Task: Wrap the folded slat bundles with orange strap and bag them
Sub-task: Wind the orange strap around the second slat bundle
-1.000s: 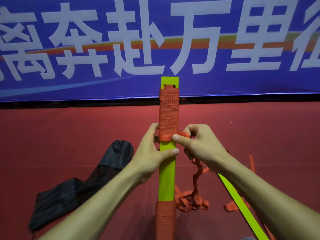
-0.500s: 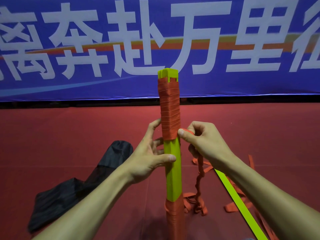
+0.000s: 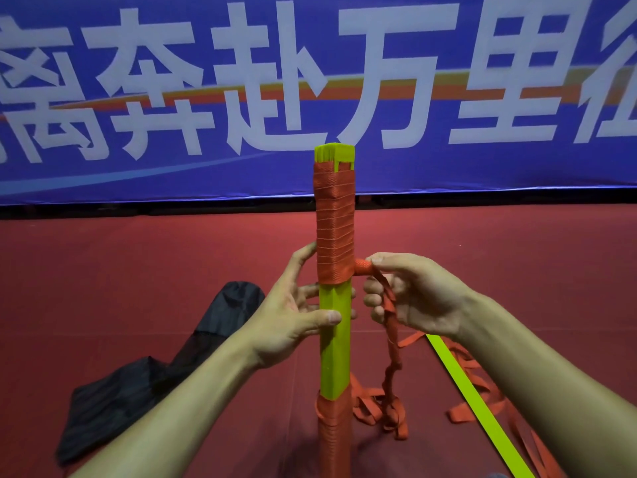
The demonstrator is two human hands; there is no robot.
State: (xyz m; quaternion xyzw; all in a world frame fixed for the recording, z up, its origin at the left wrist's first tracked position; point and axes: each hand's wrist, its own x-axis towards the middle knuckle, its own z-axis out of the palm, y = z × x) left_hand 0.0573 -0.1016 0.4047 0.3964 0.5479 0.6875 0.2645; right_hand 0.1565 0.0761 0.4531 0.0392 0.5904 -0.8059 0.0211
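A lime-green folded slat bundle stands upright in the middle. Orange strap is wound tightly around its upper part, and more is wound around its lower end. My left hand holds the bare green middle, thumb on the front and fingers behind. My right hand pinches the strap just right of the bundle at the lowest turn of the upper winding. The strap's twisted tail hangs from that hand down to the floor.
A black bag lies crumpled on the red floor at the left. A loose green slat and a pile of orange strap lie on the floor at the right. A blue banner covers the wall behind.
The bundle has turned, showing a corner now instead of its flat face. My right hand has carried the strap out to the bundle's right side. My left thumb has slid lower on the green part.
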